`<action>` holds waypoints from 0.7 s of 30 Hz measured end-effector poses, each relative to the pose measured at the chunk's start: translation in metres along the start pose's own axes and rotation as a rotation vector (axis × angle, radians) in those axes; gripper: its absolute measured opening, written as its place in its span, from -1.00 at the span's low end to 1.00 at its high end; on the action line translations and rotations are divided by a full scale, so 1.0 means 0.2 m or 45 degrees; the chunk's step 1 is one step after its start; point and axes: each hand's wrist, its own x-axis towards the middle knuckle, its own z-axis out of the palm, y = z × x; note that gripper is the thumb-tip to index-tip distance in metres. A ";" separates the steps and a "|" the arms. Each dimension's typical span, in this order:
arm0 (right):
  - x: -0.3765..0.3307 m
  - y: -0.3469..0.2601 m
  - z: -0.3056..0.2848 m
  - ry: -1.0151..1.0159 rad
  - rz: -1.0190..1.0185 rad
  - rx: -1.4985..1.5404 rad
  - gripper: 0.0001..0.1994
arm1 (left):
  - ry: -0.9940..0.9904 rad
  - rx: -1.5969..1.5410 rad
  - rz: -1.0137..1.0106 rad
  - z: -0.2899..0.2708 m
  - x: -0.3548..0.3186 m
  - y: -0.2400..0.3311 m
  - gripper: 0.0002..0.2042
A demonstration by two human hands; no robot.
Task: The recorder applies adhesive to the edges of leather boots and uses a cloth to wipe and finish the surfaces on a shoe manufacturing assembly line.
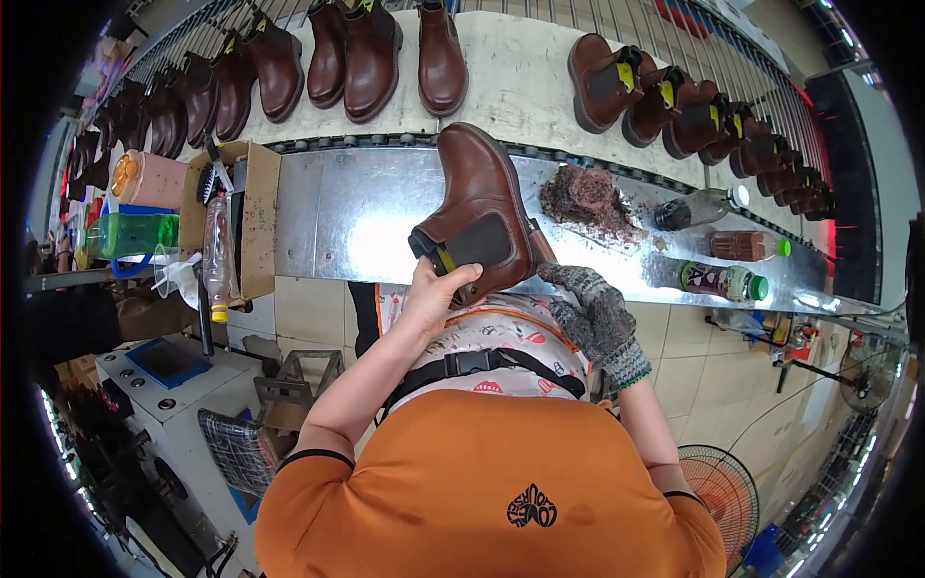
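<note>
A brown leather ankle boot (472,207) with a dark elastic side panel lies on its side over the metal bench edge, toe pointing away from me. My bare left hand (438,297) grips it at the top opening, thumb over the yellow-green pull tab (444,257). In a grey knitted glove, my right hand (595,323) is curled beside the boot's heel. A narrow reddish-brown piece (542,243) shows between the glove's fingertips and the sole; its kind I cannot make out, and the fingers partly hide it.
Brown boots (371,63) line the conveyor (520,72) beyond the metal bench (328,207). A reddish-brown fibrous clump (586,200) and several bottles (725,281) lie at right. At left stands a cardboard box (258,217) with a brush (206,181). A fan (718,491) stands low at right.
</note>
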 end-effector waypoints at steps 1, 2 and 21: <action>0.01 0.00 0.00 0.001 0.001 0.002 -0.64 | 0.000 0.002 -0.001 0.00 0.00 0.00 -0.43; 0.01 -0.01 0.00 -0.006 -0.019 -0.006 -0.64 | 0.002 0.001 -0.002 0.00 0.00 0.00 -0.43; -0.06 -0.06 -0.11 0.100 -0.140 0.037 -0.75 | -0.092 -0.076 -0.133 0.07 -0.01 0.15 -0.45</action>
